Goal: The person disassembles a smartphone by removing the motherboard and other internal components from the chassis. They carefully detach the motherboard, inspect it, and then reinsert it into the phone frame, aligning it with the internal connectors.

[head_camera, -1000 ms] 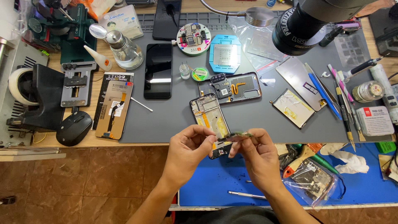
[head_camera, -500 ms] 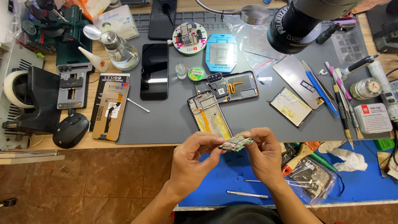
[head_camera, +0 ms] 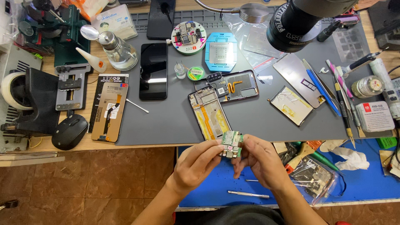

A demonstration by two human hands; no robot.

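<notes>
- Now, left hand (head_camera: pixel 196 164) pinches the green circuit board (head_camera: pixel 232 144) at its nine o'clock edge.
- Board hangs above the desk (head_camera: pixel 175 121) edge, six o'clock of the phone frame (head_camera: pixel 209 113); best gripped by edges only.
- Right hand (head_camera: pixel 260 160) grasps its three o'clock side.

My left hand (head_camera: pixel 196 166) and right hand (head_camera: pixel 260 160): both bare, no gloves, rings or watch visible. My forearms run in from about 6 o'clock, uncovered to the frame edge, no sleeves showing. Short, plain nails on my fingers (head_camera: pixel 210 148). At 6 o'clock, a strip of dark grey clothing.
</notes>
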